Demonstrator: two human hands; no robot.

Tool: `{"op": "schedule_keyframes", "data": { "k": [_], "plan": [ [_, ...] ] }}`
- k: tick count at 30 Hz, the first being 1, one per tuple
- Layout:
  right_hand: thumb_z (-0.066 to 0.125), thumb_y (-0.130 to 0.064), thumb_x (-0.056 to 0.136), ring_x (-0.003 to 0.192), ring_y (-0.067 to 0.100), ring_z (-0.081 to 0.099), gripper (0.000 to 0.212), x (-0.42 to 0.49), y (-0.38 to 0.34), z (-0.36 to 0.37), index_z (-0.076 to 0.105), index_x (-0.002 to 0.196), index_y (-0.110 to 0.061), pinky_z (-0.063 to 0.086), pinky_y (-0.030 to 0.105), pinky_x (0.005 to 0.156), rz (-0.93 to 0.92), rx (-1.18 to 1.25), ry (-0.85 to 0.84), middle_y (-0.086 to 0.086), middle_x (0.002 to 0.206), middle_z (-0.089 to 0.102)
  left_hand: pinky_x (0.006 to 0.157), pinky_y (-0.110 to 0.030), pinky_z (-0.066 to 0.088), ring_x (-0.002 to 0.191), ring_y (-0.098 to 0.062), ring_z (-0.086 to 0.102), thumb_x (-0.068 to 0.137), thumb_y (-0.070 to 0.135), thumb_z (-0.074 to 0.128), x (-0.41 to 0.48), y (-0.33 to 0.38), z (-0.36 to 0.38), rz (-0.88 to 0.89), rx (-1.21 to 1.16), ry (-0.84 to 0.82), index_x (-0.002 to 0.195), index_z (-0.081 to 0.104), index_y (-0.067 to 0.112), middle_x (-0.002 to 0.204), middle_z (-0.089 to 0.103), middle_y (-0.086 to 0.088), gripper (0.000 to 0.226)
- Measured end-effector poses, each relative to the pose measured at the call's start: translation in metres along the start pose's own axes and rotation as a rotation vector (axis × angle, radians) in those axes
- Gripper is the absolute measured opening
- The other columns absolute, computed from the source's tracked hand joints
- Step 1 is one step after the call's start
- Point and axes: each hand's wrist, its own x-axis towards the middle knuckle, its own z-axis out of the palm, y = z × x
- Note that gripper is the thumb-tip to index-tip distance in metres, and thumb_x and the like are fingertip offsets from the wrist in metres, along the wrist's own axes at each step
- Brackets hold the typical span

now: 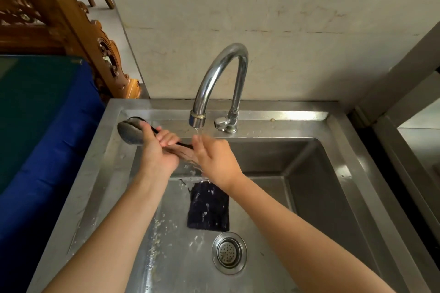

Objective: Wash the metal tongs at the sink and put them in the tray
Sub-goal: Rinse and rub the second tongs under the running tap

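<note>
The metal tongs (130,131) lie across the sink's upper left, their spoon-shaped end sticking out to the left over the rim. My left hand (158,150) is closed around their middle. My right hand (214,159) has its fingers spread and rubs along the tongs' other end, which is blurred by motion. Water runs from the curved chrome faucet (220,83) onto my right hand and the tongs. No tray is in view.
The steel sink (342,173) has a round drain strainer (229,252) at its bottom and a dark wet cloth (208,207) lying just above it. A blue-covered surface (42,138) stands to the left, carved wooden furniture (78,31) behind it, and a tiled wall at the back.
</note>
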Motion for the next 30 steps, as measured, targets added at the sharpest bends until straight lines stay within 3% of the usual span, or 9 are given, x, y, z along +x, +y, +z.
{"op": "schedule_keyframes", "data": {
  "k": [2,4,7,11,15,20,26,30],
  "plan": [
    [0.042,-0.027,0.098,0.050,0.011,0.053,0.040,-0.007,0.014,-0.003,0.057,0.065,-0.011,0.045,0.024,0.053,0.181,0.146,-0.047,0.004,0.055,0.058,0.032,-0.013,0.026,0.029,-0.003,0.028,0.083,0.056,0.051,-0.007,-0.004,-0.001,0.002,0.136,-0.018,0.064,0.046,0.018,0.037,0.034,0.009,0.043],
    [0.041,-0.030,0.098,0.063,0.021,0.067,0.036,-0.006,0.027,-0.011,0.064,0.079,-0.009,0.058,0.034,0.065,0.317,0.160,-0.034,0.013,0.071,0.069,0.032,-0.013,0.023,0.030,-0.002,0.028,0.083,0.054,0.052,-0.013,-0.010,-0.006,0.000,0.304,-0.018,0.066,0.047,0.017,0.038,0.035,0.010,0.041],
    [0.035,-0.039,0.098,0.067,0.021,0.068,0.039,0.015,0.040,-0.023,0.057,0.076,-0.016,0.060,0.037,0.069,0.441,0.112,0.129,0.009,0.074,0.068,0.032,-0.014,0.027,0.032,-0.002,0.032,0.083,0.050,0.054,-0.021,-0.024,-0.021,-0.090,0.475,-0.008,0.069,0.050,0.016,0.041,0.040,0.010,0.037],
    [0.034,-0.040,0.098,0.051,0.016,0.056,0.045,0.044,0.046,-0.030,0.055,0.069,-0.013,0.052,0.031,0.057,0.590,0.093,0.100,0.003,0.062,0.061,0.037,-0.016,0.034,0.039,-0.005,0.037,0.085,0.045,0.056,-0.028,-0.046,-0.035,-0.236,0.542,-0.033,0.079,0.052,0.015,0.051,0.045,0.006,0.031],
    [0.041,-0.033,0.097,0.044,0.010,0.047,0.038,0.055,0.052,-0.032,0.060,0.072,-0.012,0.038,0.022,0.045,0.602,0.133,0.043,-0.001,0.058,0.059,0.040,-0.018,0.037,0.043,-0.007,0.039,0.082,0.041,0.059,-0.029,-0.060,-0.044,-0.322,0.548,-0.122,0.095,0.050,0.013,0.062,0.047,0.002,0.032],
    [0.045,-0.028,0.095,0.044,0.009,0.041,0.038,0.059,0.054,-0.036,0.058,0.063,-0.013,0.034,0.021,0.044,0.596,0.156,0.001,-0.005,0.053,0.053,0.040,-0.018,0.039,0.045,-0.006,0.041,0.076,0.045,0.065,-0.028,-0.065,-0.058,-0.402,0.598,-0.183,0.097,0.049,0.012,0.069,0.050,0.000,0.043],
    [0.049,-0.033,0.094,0.043,0.009,0.040,0.039,0.057,0.060,-0.036,0.060,0.065,-0.009,0.033,0.021,0.043,0.586,0.144,-0.017,-0.005,0.051,0.050,0.037,-0.019,0.039,0.044,-0.007,0.042,0.071,0.043,0.070,-0.036,-0.072,-0.077,-0.453,0.605,-0.123,0.110,0.048,0.012,0.070,0.051,-0.001,0.055],
    [0.051,-0.038,0.092,0.047,0.013,0.042,0.045,0.052,0.069,-0.030,0.054,0.053,-0.015,0.037,0.025,0.049,0.584,0.046,-0.013,-0.001,0.053,0.049,0.038,-0.019,0.039,0.045,-0.007,0.042,0.073,0.043,0.069,-0.037,-0.073,-0.083,-0.466,0.589,-0.107,0.114,0.048,0.010,0.069,0.053,-0.002,0.056]
  ]
}}
